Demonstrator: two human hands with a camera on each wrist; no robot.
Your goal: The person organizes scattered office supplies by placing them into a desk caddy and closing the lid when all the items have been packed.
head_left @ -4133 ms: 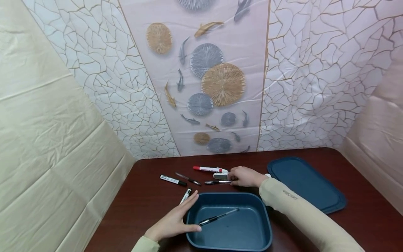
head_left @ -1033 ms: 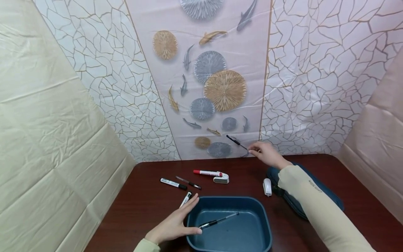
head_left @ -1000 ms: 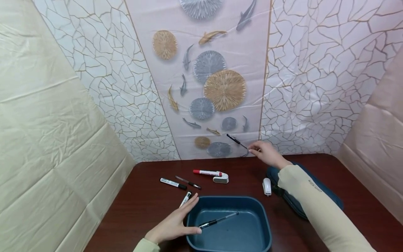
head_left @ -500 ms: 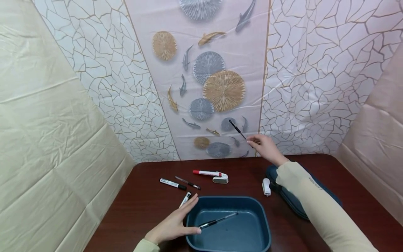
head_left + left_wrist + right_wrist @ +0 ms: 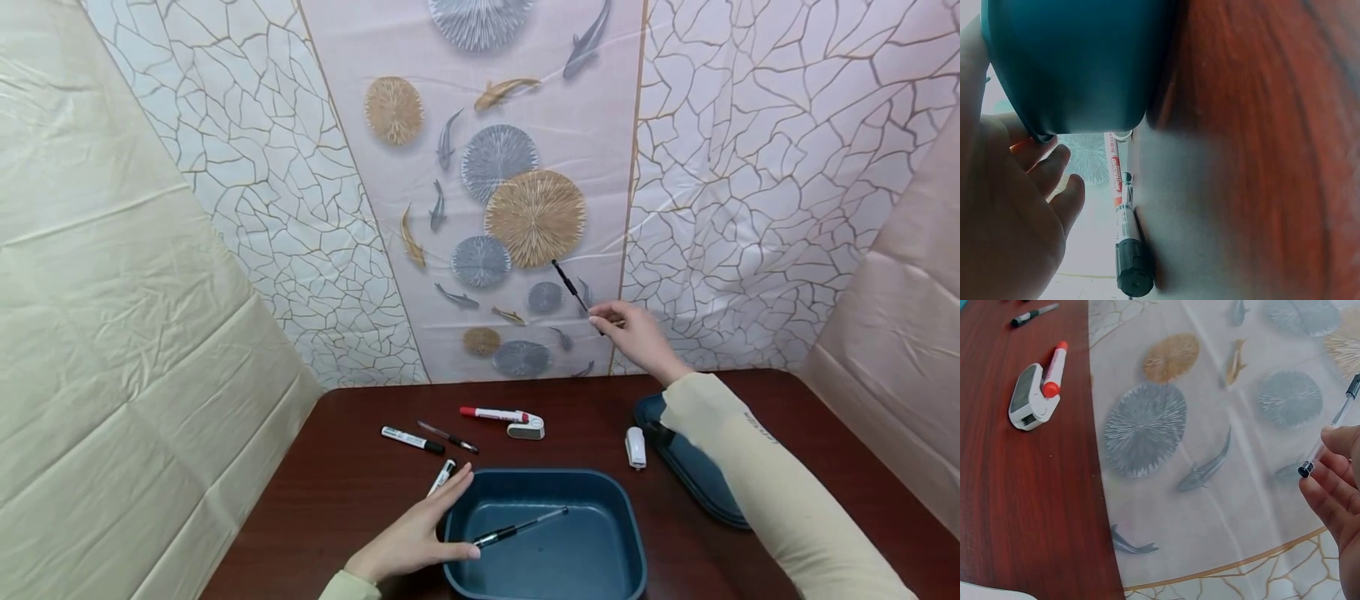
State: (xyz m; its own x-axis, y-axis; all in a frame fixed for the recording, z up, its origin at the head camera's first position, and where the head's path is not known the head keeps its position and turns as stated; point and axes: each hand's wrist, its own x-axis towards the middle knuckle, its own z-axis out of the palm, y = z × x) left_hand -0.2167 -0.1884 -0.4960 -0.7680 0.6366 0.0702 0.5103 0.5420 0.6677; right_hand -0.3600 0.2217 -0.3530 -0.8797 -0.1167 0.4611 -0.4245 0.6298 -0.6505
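Note:
In the head view my left hand (image 5: 420, 529) holds the left wall of a blue plastic box (image 5: 639, 542), thumb over the rim and fingers outside. A clear-barrelled pen with a black grip (image 5: 517, 527) lies in the box, its end near the thumb. My right hand (image 5: 636, 333) is raised above the back of the table, pinching another such pen (image 5: 570, 285) at its rear end, its black part pointing up and left. In the right wrist view the pen's dark end cap (image 5: 1305, 469) shows between thumb and fingers.
Behind the box lie a black-capped marker (image 5: 412, 439), a second marker (image 5: 442, 476), a pen (image 5: 448, 436) and a red marker (image 5: 495, 414) touching a white-and-grey gadget (image 5: 527, 428). A small white object (image 5: 635, 447) sits left of the blue lid (image 5: 697, 475), partly under the right sleeve.
About four seconds ago my right hand was at the table by a pen. It has since lifted that pen and risen further over the last second. My left hand stays put.

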